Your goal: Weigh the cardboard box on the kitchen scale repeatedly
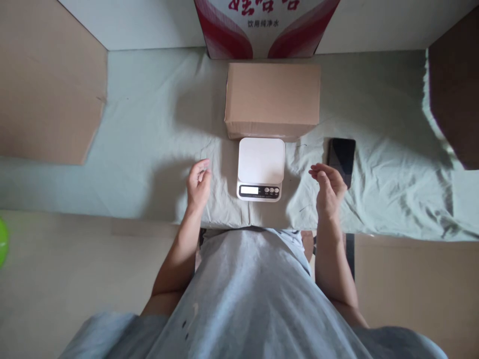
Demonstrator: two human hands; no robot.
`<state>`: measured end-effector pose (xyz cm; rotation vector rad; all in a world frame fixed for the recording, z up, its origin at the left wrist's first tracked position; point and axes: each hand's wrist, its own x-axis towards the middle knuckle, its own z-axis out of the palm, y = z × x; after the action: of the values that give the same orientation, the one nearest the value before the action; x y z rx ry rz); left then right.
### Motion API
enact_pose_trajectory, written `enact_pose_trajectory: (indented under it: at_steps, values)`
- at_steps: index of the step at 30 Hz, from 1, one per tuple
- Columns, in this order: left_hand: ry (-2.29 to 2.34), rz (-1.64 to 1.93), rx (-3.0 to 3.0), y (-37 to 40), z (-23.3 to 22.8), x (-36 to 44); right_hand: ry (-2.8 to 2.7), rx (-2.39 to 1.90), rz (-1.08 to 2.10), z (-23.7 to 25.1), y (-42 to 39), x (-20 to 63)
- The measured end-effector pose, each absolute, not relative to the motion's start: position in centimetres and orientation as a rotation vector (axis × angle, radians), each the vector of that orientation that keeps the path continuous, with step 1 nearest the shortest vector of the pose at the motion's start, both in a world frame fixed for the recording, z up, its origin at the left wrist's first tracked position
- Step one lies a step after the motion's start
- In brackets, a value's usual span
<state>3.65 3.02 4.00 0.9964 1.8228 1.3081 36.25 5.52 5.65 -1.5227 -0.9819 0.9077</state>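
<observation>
A small white digital scale [261, 167] sits on the pale green cloth [149, 144] in front of me, its platform bare. Behind it, touching its far edge, lies a closed brown cardboard box [272, 98]. My left hand [198, 184] hovers left of the scale, fingers loosely curled and holding nothing. My right hand [328, 188] hovers right of the scale, fingers apart and holding nothing. A black phone [341, 158] lies face up just beyond my right hand.
A red and white printed carton [266, 25] stands at the back against the wall. Flat cardboard sheets lie at the far left [48, 85] and the right edge [454, 85]. A green object [3, 242] shows at the left edge. My grey shirt fills the bottom.
</observation>
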Motion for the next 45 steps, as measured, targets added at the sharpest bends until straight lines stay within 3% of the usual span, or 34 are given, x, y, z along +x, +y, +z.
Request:
enact_pose_trajectory:
  at_steps: [11,23,45]
  values:
    - [1.769,1.377,1.042,4.8,4.5,4.4,-1.071,-1.6,0.753,6.5,6.6,35.5]
    - [1.67,1.413,1.336,10.9,7.3,4.7,-1.27,-1.302,0.901,5.7,11.7,36.0]
    - [1.509,1.233,1.134,16.2,5.5,5.3,-1.312,-1.398,0.989,7.2,15.7,34.1]
